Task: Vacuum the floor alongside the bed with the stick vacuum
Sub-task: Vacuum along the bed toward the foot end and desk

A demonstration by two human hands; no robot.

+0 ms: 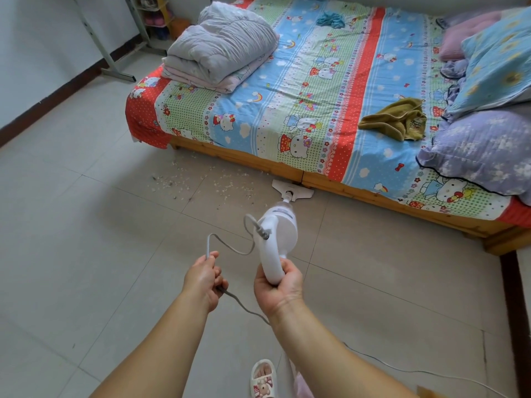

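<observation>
One stick vacuum (277,231) was seen, white, with a single flat floor head (292,190) set on the tiled floor (86,225) right against the wooden frame of the one bed (316,90). Two hands were counted. The curved handle at the vacuum's near end was gripped by the right hand (277,288), its fingers wrapped tightly round the white plastic. The one grey power cord (230,248), which looped out from the vacuum's body, was held in the left hand (204,280), the fingers curled closed about it and the thumb pressed on top. A scatter of pale debris (184,182), too many bits to be counted, was spread on the floor to the left of the floor head, beside the bed frame. On the bed, one folded grey quilt (221,44), one olive cloth (396,119) and at least three pillows (482,150) were laid. One slippered foot (263,379) was visible at the bottom edge.
</observation>
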